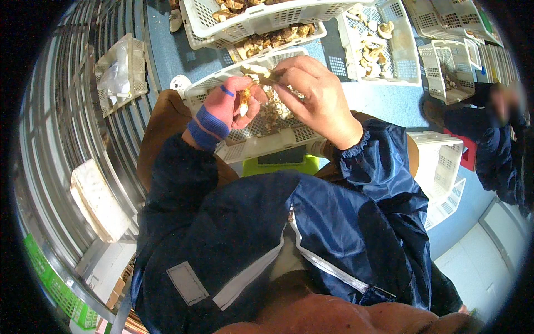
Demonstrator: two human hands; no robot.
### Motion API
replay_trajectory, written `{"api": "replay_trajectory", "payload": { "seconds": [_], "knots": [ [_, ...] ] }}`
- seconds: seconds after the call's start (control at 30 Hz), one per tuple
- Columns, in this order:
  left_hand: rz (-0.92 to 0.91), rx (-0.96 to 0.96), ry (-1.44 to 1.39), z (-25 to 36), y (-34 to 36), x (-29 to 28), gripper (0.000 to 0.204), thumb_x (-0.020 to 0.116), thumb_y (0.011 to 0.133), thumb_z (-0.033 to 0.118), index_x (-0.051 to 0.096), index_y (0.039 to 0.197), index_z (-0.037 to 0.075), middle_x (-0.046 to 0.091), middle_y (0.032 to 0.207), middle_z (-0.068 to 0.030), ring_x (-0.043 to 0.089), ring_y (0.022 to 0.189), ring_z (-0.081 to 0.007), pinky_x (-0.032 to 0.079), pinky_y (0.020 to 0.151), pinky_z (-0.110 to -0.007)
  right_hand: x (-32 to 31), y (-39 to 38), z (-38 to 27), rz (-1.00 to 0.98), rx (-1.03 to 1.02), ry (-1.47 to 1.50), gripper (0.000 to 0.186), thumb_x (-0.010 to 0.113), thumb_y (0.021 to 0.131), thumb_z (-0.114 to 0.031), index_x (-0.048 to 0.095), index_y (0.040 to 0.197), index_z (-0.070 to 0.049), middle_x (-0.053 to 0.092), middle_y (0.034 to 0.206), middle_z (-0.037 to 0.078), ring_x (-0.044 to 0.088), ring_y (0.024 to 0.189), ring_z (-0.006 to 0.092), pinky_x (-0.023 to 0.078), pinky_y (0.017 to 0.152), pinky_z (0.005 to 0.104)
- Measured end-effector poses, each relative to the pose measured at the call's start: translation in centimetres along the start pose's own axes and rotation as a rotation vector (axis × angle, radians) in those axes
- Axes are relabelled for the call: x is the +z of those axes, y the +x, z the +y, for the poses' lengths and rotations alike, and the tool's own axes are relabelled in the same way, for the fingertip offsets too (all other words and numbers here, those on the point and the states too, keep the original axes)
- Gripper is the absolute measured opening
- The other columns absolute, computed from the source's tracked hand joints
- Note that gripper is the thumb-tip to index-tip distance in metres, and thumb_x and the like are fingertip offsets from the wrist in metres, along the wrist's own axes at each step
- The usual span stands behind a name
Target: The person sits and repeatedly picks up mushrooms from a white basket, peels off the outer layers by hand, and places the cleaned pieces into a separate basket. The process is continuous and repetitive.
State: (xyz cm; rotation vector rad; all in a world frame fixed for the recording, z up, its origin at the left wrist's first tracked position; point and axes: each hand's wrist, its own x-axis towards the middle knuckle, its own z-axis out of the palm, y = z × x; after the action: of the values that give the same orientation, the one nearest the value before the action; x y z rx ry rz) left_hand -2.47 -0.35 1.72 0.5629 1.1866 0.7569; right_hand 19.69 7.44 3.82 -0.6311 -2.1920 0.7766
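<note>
One mushroom (244, 101), seemingly, was pinched in my left grip (227, 106) above the white crate (266, 144); I judged it light, soft, best taken by the stem. Right grip (314, 92) pinched a slim piece (256, 71).

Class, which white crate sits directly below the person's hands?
The crate between the legs; the other white crates stand farther ahead or to the sides.

Rack (55, 139): metal bars, left
White block (99, 200): on the rack
Basket (138, 67): holds plastic bag (115, 78)
Co-worker (497, 146): at right edge
</note>
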Motion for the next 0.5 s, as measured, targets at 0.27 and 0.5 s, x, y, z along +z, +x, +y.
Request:
{"api": "replay_trajectory", "payload": {
  "seconds": [0.27, 0.5],
  "knots": [
    [0.001, -0.006, 0.011, -0.3, 0.0, -0.1, 0.039, 0.057, 0.092, 0.037, 0.064, 0.083, 0.000, 0.061, 0.067, -0.0054, 0.055, 0.056, -0.0140, 0.044, 0.052, -0.028, -0.1, -0.3, -0.1, -0.047, 0.039, -0.012, 0.013, 0.073, 0.081, -0.001, 0.063, 0.090, -0.001, 0.070, 0.100, 0.014, 0.068, 0.088, 0.0341, 0.055, 0.077, 0.0393],
    [-0.173, 0.007, 0.075, -0.1, 0.3, -2.2, 0.040, 0.057, 0.090, 0.038, 0.065, 0.083, 0.000, 0.060, 0.067, -0.0046, 0.055, 0.056, -0.0131, 0.043, 0.052, -0.027, -1.1, -0.7, 0.6, -0.153, 0.466, 0.633, 0.011, 0.072, 0.093, -0.008, 0.064, 0.090, 0.000, 0.073, 0.097, 0.007, 0.067, 0.095, 0.0154, 0.052, 0.086, 0.0300]
  ]
}}
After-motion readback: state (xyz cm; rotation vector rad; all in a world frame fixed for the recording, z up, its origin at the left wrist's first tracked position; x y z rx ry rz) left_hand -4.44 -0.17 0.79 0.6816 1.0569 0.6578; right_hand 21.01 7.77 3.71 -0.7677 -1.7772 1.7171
